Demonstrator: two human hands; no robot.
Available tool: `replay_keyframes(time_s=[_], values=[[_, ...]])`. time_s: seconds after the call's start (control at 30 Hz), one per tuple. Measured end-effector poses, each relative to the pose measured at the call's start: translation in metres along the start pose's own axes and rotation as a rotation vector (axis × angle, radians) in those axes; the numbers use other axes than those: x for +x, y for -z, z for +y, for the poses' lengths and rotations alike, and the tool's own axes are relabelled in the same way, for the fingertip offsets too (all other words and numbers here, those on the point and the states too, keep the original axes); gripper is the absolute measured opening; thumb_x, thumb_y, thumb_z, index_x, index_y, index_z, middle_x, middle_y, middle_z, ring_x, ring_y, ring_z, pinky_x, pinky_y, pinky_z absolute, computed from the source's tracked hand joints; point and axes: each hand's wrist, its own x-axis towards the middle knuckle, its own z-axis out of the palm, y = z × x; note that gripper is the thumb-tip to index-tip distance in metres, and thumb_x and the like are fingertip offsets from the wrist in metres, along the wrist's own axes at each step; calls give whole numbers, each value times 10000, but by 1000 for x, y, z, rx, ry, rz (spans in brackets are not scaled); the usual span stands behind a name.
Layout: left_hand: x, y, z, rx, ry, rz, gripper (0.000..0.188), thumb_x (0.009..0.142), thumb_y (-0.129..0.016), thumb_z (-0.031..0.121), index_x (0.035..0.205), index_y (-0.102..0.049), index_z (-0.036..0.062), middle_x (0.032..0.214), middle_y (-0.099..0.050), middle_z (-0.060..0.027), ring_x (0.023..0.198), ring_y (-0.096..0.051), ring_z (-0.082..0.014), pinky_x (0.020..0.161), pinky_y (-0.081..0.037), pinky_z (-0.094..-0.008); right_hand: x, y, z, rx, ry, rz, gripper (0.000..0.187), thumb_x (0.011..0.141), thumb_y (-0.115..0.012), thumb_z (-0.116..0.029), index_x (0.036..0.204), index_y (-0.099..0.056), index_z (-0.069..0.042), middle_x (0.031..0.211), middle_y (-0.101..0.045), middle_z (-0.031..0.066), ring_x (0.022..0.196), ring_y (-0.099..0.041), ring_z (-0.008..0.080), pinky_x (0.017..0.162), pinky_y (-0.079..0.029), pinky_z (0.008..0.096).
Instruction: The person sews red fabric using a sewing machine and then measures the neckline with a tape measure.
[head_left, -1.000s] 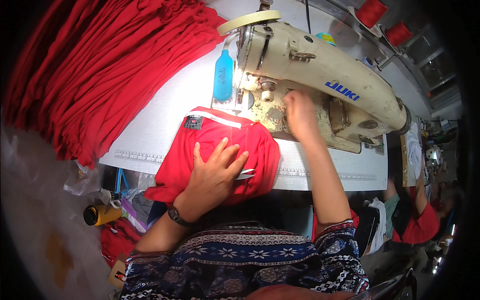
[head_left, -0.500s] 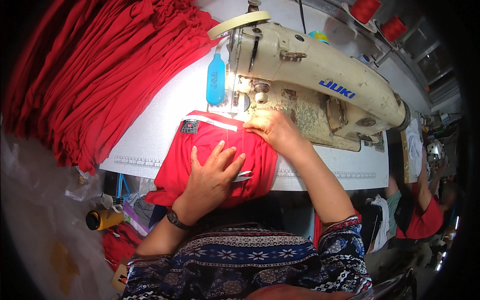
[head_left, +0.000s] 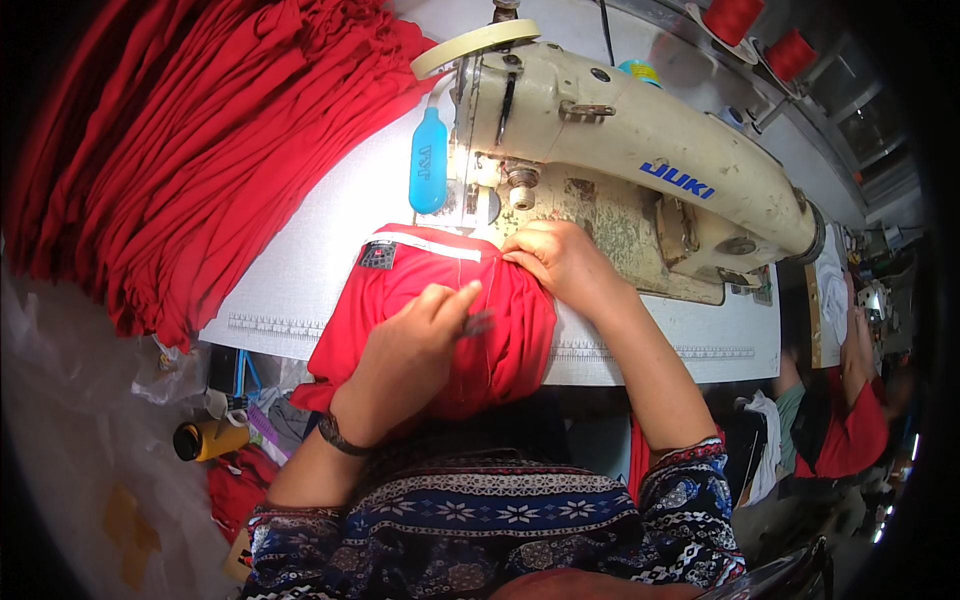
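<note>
A red knit garment lies bunched at the table's front edge, just before the sewing machine. White tape runs along its upper edge, with a dark label sewn at the left end. Fingers and thumb of my right hand pinch the garment's edge, right of the tape's end. Above the cloth, my left hand is curled around small thread snips, whose blades are blurred and stick out on the right. Pale loose threads hang down the cloth between both hands.
A tall heap of red cloth pieces covers the table's left side. A blue tag-shaped piece hangs by the machine's head, below a cream tape roll. Red thread cones stand behind. A co-worker in red sits at right.
My left hand has lifted from lying spread on the cloth and curled its fingers, bringing the snips up. My right hand has shifted slightly right, still pinching the edge.
</note>
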Motion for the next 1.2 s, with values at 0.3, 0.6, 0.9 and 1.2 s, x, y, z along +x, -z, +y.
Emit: replay_keyframes(time_s=[0.3, 0.6, 0.9, 1.2], values=[[49, 9, -8, 43, -122, 203, 301, 920, -710, 207, 1199, -656, 107, 967, -707, -134, 869, -711, -300, 713, -561, -379, -9, -2, 0, 2, -105, 96, 127, 900, -680, -83, 976, -688, 19, 904, -696, 181, 810, -678, 352, 726, -546, 401], [72, -7, -17, 54, -260, 347, 184, 877, -748, 188, 1035, -723, 97, 842, -705, -108, 720, -690, -279, 640, -539, -372, -9, -8, 1, -84, -48, 182, 131, 897, -651, -65, 1013, -662, -6, 942, -674, 170, 844, -676, 369, 711, -552, 430], [82, -20, -22, 57, -239, 371, 173, 873, -740, 170, 1028, -730, 92, 845, -704, -114, 683, -675, -269, 638, -537, -370, -6, -11, 0, -225, 18, 240, 128, 873, -585, -84, 992, -631, -70, 879, -630, 109, 816, -680, 332, 667, -555, 420], [84, -20, -22, 2, -225, 399, 178, 886, -738, 193, 1030, -742, 88, 763, -696, -119, 566, -632, -248, 573, -514, -359, -1, -4, -5, -313, 28, 181, 137, 863, -580, -108, 990, -626, -84, 911, -621, 87, 871, -671, 289, 735, -558, 398]])
